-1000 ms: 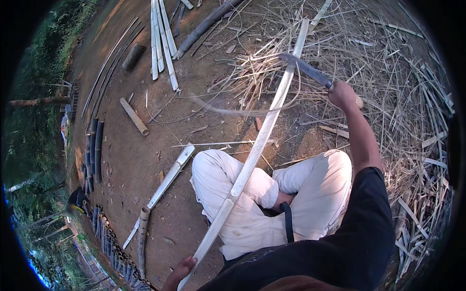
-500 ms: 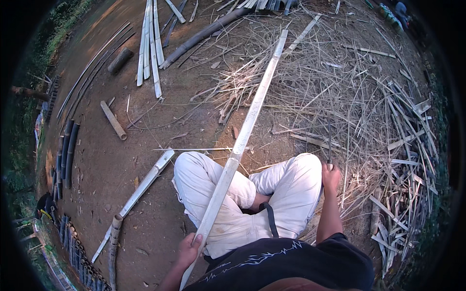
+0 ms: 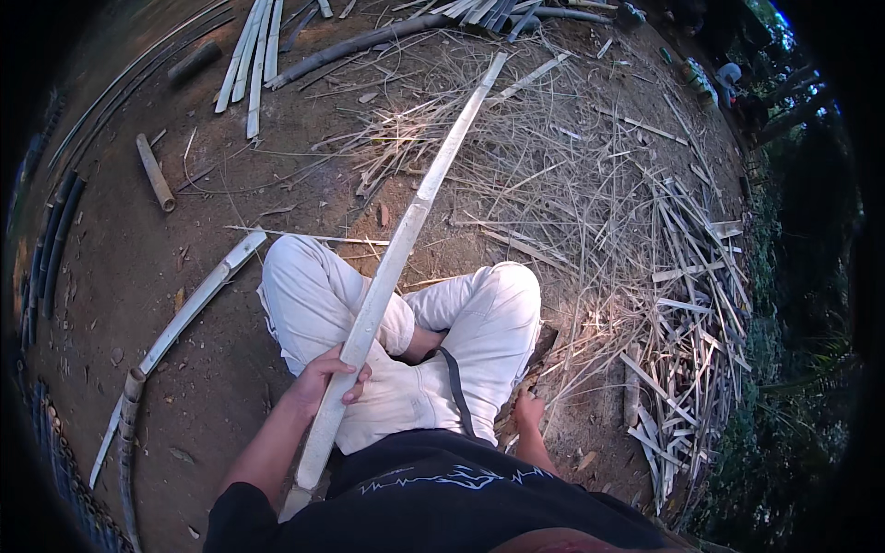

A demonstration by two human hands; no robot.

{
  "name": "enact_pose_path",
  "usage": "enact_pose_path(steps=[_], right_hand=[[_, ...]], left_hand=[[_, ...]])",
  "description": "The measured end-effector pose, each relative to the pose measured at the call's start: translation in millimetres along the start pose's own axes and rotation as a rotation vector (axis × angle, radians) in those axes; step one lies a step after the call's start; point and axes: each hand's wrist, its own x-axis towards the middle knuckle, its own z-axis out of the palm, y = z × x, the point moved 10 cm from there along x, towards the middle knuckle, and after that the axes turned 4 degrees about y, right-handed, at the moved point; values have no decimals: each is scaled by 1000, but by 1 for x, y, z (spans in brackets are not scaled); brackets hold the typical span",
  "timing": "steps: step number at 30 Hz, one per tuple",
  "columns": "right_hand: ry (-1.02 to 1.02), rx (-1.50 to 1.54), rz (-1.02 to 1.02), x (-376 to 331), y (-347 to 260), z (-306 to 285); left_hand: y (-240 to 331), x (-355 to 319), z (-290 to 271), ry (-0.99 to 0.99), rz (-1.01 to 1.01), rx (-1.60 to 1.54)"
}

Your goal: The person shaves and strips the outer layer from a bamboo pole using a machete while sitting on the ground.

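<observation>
Along the far left edge, dark curved bamboo strips lie on the bare brown earth ground. Just right of them a short round brown bamboo stub rests alone on the dirt, and nearer the person a long pale split bamboo half-pole lies slanted, its lower end meeting a darker thin bamboo pole. At the top left a bundle of pale flat bamboo slats lies side by side, with a dark grey round pole angled beside it.

The left hand has its grip clenched around a long pale flat bamboo strip, fingers wrapped over its upper face. This strip runs from beside the person's left hip, across the left thigh of the white trousers, and slants up and to the right over the ground until its far end lies above a heap of dry straw-coloured bamboo shavings. The person sits cross-legged in a black shirt.

The right hand is down by the right hip, touching the ground at the edge of the shavings; whether its grip is released or clenched on anything cannot be told. Farther right, a pile of short pale split bamboo offcuts spreads over the ground, with dark green foliage beyond it.
</observation>
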Motion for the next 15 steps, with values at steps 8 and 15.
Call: enact_pose_path(steps=[8,15], right_hand=[[70,-146,-200,13,-13,-6],[-25,-71,-97,33,10,18]], left_hand=[[-4,23,-3,234,-118,211],[1,36,-37,525,78,854]])
